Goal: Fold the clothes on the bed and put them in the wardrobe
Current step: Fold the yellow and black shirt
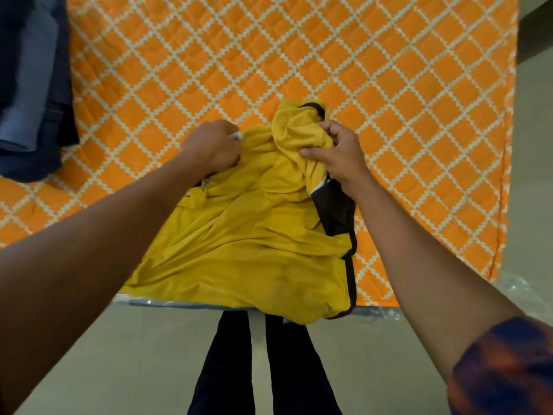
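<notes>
Forearms: both reach in from the bottom corners on my feed. The left forearm (89, 250) is bare across the lower left, and the right one ends in a blue-and-orange patterned sleeve (505, 363) at the lower right edge.
Bedspread: an orange bedspread (269, 55) with a white diamond grid fills the upper and middle frame. I read its near edge just below centre.
Yellow shirt: the yellow shirt (239, 250) lies crumpled on the bedspread at centre, its lower hem hanging over the near edge of the bed. Black trim (338, 211) shows down its right side.
Blue clothes: a pile of blue clothes (30, 100) sits on the bedspread in the upper left corner, well apart from the shirt.
Floor: grey floor (119, 354) runs along the bottom and right. The person's dark trouser legs (287, 369) stand at bottom centre, below the shirt's hem.
Left hand: the left hand (212, 145) is clenched round the shirt's upper left edge, where a small white patch shows. I cannot tell what the patch is.
Right hand: the right hand (335, 154) pinches a raised bunch of yellow cloth at the shirt's upper right.
</notes>
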